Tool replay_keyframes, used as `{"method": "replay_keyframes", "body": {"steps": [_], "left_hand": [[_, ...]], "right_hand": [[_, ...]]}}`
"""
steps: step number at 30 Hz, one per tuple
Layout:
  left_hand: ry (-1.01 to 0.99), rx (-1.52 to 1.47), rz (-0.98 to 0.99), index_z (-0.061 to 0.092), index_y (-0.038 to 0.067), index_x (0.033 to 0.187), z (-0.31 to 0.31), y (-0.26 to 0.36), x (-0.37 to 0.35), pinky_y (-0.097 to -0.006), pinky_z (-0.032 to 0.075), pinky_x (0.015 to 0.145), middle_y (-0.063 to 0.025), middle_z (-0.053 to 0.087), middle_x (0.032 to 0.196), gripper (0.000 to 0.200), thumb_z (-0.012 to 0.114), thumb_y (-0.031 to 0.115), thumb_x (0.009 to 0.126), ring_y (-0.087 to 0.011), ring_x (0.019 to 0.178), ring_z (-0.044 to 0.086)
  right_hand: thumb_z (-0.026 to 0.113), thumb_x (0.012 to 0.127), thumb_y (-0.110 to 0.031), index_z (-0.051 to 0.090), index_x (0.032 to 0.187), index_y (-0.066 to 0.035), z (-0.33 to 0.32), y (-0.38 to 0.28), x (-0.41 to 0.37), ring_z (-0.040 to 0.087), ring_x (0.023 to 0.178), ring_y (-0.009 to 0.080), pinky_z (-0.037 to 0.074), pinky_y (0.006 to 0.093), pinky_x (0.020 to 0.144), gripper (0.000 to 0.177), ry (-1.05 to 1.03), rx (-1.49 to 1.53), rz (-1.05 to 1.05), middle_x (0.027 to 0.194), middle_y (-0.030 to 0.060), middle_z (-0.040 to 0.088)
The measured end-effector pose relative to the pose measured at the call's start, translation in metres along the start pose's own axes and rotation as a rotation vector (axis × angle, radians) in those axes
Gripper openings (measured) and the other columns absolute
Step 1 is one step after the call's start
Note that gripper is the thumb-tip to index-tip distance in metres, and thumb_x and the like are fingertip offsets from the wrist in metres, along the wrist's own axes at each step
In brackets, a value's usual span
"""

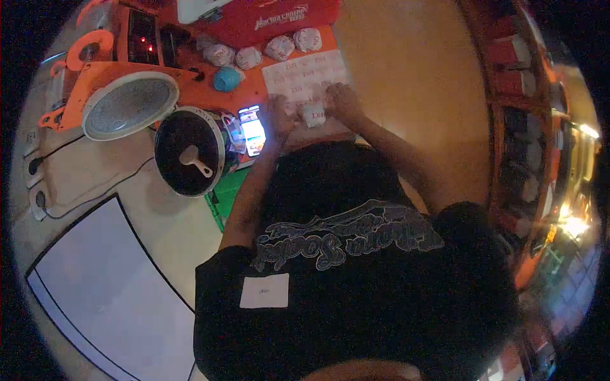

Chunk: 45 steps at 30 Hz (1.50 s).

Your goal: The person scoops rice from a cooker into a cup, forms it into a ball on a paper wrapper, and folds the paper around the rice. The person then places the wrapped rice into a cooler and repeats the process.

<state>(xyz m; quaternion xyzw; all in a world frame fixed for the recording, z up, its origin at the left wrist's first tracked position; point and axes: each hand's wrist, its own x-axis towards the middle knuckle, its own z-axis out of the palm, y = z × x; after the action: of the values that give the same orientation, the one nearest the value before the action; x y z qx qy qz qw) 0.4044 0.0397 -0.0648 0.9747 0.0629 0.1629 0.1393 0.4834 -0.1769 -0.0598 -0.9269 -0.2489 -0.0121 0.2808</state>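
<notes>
A sheet of white wrapping paper [283, 77] with red print lies on the orange tabletop in front of me. Near its lower edge is a small white paper bundle [312, 116] with the same kind of print. My left hand [279, 114] is at the left of this bundle, fingers curled at the paper, slightly blurred. On the other side, my right hand [341, 100] is closed on the paper, its fingertips partly hidden. Several round paper-wrapped bundles [279, 47] sit in a row beyond the sheet. What is inside the bundles is hidden.
A lit phone [252, 131] stands close by my left wrist. Left of it is an open rice cooker [216, 127] with a rice paddle [194, 159] inside. A round lid [130, 105], a blue cup-like object [227, 79] and a red box [279, 22] are around it.
</notes>
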Motion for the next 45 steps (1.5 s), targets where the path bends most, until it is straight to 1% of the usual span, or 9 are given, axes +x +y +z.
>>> {"method": "replay_keyframes", "body": {"steps": [3, 12, 22, 25, 27, 33, 38, 42, 45], "left_hand": [[-0.474, -0.095, -0.066, 0.069, 0.014, 0.084, -0.018, 0.003, 0.007, -0.049, 0.037, 0.076, -0.0015, 0.062, 0.088, 0.029, 0.071, 0.04, 0.072, -0.0286, 0.099, 0.054], [0.005, 0.065, 0.476, 0.07, 0.014, 0.103, -0.011, -0.003, -0.019, -0.0448, 0.046, 0.073, -0.0055, 0.061, 0.077, 0.027, 0.066, 0.018, 0.076, -0.0257, 0.073, 0.058], [-0.353, -0.133, 0.226, 0.069, 0.01, 0.106, 0.004, -0.011, -0.017, -0.0431, 0.047, 0.06, -0.0117, 0.061, 0.073, 0.029, 0.064, 0.021, 0.08, -0.0292, 0.065, 0.059], [0.027, -0.112, 0.353, 0.067, 0.007, 0.105, 0.002, 0.003, -0.01, -0.0462, 0.049, 0.063, -0.0163, 0.063, 0.072, 0.031, 0.064, 0.024, 0.08, -0.0343, 0.063, 0.061], [-0.52, -0.338, -0.468, 0.067, 0.005, 0.096, 0.015, 0.004, -0.012, -0.0465, 0.051, 0.073, -0.0192, 0.064, 0.085, 0.028, 0.061, 0.028, 0.082, -0.0358, 0.082, 0.063], [-0.229, -0.465, 0.039, 0.057, -0.004, 0.1, 0.019, -0.003, -0.019, -0.0516, 0.05, 0.074, -0.0306, 0.061, 0.093, 0.029, 0.055, 0.023, 0.09, -0.0443, 0.083, 0.063], [-0.451, -0.702, -0.42, 0.052, -0.007, 0.117, 0.099, -0.066, -0.038, -0.0499, 0.05, 0.079, -0.0282, 0.062, 0.096, 0.036, 0.051, 0.017, 0.09, -0.0443, 0.083, 0.062], [-0.162, -0.746, 0.018, 0.042, -0.006, 0.133, 0.075, -0.045, -0.034, -0.0494, 0.05, 0.083, -0.0269, 0.062, 0.1, 0.047, 0.049, 0.015, 0.091, -0.044, 0.088, 0.063], [-0.247, -0.764, -0.167, 0.04, -0.004, 0.133, 0.038, -0.03, -0.027, -0.051, 0.049, 0.085, -0.0295, 0.06, 0.102, 0.048, 0.051, 0.015, 0.09, -0.0441, 0.09, 0.063]], "right_hand": [[0.065, 0.075, -0.023, 0.067, 0.09, -0.008, -0.005, 0.0, 0.004, 0.062, 0.089, 0.0357, 0.049, 0.0498, 0.071, 0.021, -0.397, -0.185, 0.033, 0.089, 0.0131, 0.064], [0.06, 0.079, -0.023, 0.068, 0.091, -0.015, -0.008, 0.016, -0.03, 0.059, 0.081, 0.0261, 0.043, 0.0443, 0.072, 0.016, -0.018, -0.256, -0.652, 0.095, 0.0076, 0.063], [0.06, 0.083, -0.03, 0.066, 0.093, -0.005, 0.022, 0.022, -0.004, 0.063, 0.083, 0.0365, 0.05, 0.0515, 0.072, 0.028, -0.401, -0.216, -0.188, 0.092, 0.0174, 0.064], [0.061, 0.081, -0.034, 0.064, 0.099, -0.003, 0.019, 0.015, 0.01, 0.065, 0.086, 0.0391, 0.052, 0.0506, 0.076, 0.036, -0.456, 0.002, 0.097, 0.093, 0.0201, 0.066], [0.062, 0.079, -0.034, 0.062, 0.103, -0.002, 0.0, 0.002, 0.017, 0.065, 0.088, 0.0396, 0.052, 0.0496, 0.078, 0.041, -0.514, 0.107, 0.205, 0.095, 0.0207, 0.067], [0.067, 0.081, -0.039, 0.067, 0.097, -0.002, -0.004, 0.009, 0.027, 0.067, 0.086, 0.0352, 0.053, 0.0448, 0.08, 0.04, -0.697, 0.043, 0.113, 0.1, 0.0188, 0.069], [0.065, 0.088, -0.027, 0.064, 0.1, -0.002, -0.041, -0.026, 0.036, 0.053, 0.072, 0.0097, 0.043, 0.0295, 0.06, 0.028, -0.546, 1.252, 0.505, 0.076, -0.0009, 0.059], [0.066, 0.089, -0.027, 0.065, 0.101, -0.004, -0.044, -0.053, 0.042, 0.055, 0.076, 0.0087, 0.045, 0.0306, 0.062, 0.027, -0.543, 1.184, 0.491, 0.079, -0.0004, 0.06], [0.064, 0.09, -0.026, 0.066, 0.108, -0.006, -0.023, -0.052, 0.039, 0.058, 0.078, 0.0115, 0.049, 0.0319, 0.065, 0.027, -0.148, 1.071, 0.212, 0.086, 0.001, 0.061]]}}
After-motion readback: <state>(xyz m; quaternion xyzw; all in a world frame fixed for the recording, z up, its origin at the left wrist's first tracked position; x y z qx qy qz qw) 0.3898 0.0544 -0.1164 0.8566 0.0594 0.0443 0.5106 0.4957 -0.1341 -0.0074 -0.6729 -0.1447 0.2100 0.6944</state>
